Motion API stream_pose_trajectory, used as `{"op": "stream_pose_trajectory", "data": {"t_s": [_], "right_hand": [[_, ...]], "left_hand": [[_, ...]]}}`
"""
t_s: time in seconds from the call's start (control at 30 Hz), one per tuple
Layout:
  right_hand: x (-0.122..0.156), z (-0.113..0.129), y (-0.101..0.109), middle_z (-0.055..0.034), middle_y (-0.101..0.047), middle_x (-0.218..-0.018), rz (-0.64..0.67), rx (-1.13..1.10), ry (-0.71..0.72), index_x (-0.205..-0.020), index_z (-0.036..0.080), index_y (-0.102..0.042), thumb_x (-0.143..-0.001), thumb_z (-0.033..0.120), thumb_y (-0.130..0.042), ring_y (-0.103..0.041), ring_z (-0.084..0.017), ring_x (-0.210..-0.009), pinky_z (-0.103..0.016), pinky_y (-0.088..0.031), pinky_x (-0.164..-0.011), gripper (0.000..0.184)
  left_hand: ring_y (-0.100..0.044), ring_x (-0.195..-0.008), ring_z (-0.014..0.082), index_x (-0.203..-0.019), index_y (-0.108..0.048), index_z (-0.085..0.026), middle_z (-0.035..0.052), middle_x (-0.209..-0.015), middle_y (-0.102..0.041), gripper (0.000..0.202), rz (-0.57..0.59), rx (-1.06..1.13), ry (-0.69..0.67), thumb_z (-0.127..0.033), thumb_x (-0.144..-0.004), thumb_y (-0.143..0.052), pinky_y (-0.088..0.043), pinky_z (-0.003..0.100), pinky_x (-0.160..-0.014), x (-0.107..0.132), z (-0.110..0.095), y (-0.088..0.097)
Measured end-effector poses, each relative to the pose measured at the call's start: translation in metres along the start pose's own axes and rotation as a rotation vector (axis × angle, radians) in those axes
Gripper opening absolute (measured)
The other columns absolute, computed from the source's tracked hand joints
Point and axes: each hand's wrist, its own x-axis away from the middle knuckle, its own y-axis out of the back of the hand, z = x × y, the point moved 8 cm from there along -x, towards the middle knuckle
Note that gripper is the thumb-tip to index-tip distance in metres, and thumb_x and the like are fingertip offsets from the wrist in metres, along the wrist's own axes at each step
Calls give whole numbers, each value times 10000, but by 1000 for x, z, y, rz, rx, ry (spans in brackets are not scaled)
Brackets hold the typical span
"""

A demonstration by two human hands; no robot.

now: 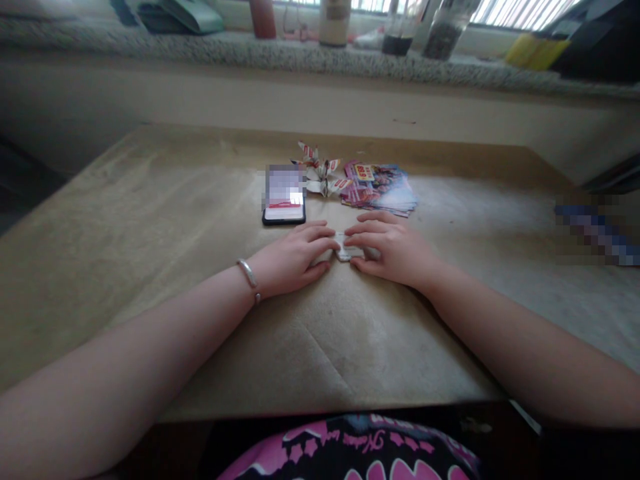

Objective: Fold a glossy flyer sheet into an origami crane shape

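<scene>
A small folded piece of pale printed paper [344, 253] lies flat on the table between my hands. My left hand [295, 260] rests at its left edge, fingers stretched out and slightly apart, with the fingertips touching it. Over its right part lies my right hand [390, 250], fingers on top and thumb along the near side, holding it and hiding some of it. Just beyond are folded paper shapes with pointed tips [323, 177]. A stack of colorful printed leaflets [383, 190] sits to their right, and a phone [284, 210] with its screen lit lies to their left.
A tan cover spreads over the table [150, 267]. At the far right lies a blurred blue item [597, 233]. Behind the table, a speckled stone sill [250, 57] carries jars, bottles and a yellow object [537, 52]. The table's near edge is close to my body.
</scene>
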Motion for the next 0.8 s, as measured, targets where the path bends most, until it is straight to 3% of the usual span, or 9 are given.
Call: {"op": "stream_pose_trajectory", "data": {"t_s": [0.1,0.33,0.47,0.6,0.8], "right_hand": [[1,-5,-1,-47,-735,-1110,15,-28,-13,-1003,240,-748,-814,227,-619,-610,-261,-1088,-443,-477,-970,229],[1,-2,-3,-74,-753,-1009,71,33,9,-948,193,-735,-867,190,-549,-660,-220,-902,-361,-514,-854,202],[-2,6,-6,-115,-738,-1000,121,153,-6,-981,162,-720,-861,159,-515,-642,-244,-899,-371,-498,-825,238],[-3,15,-8,-120,-725,-980,118,187,45,-1010,158,-715,-914,235,-488,-624,-246,-892,-378,-489,-829,259],[-1,8,-10,-117,-718,-1042,131,163,31,-998,164,-709,-926,181,-467,-636,-237,-940,-366,-502,-862,253]], "left_hand": [[-536,-1217,271,-1260,-572,-124,160,-1307,-562,387,-12,26,44,-277,-908,-518,-458,453,-1061,0,1,2],[-592,-1126,240,-1249,-588,-114,132,-1285,-588,390,-4,-35,71,-291,-917,-485,-491,373,-1014,2,1,3],[-614,-1040,225,-1228,-611,-130,131,-1224,-596,375,-9,-50,68,-300,-923,-474,-518,367,-954,2,2,3],[-599,-1022,231,-1201,-621,-117,136,-1146,-618,355,-41,-65,37,-275,-918,-478,-517,381,-937,1,-1,4],[-594,-985,227,-1158,-658,-112,132,-1059,-643,335,-95,-101,-3,-261,-947,-445,-520,369,-902,0,-3,8]]}}
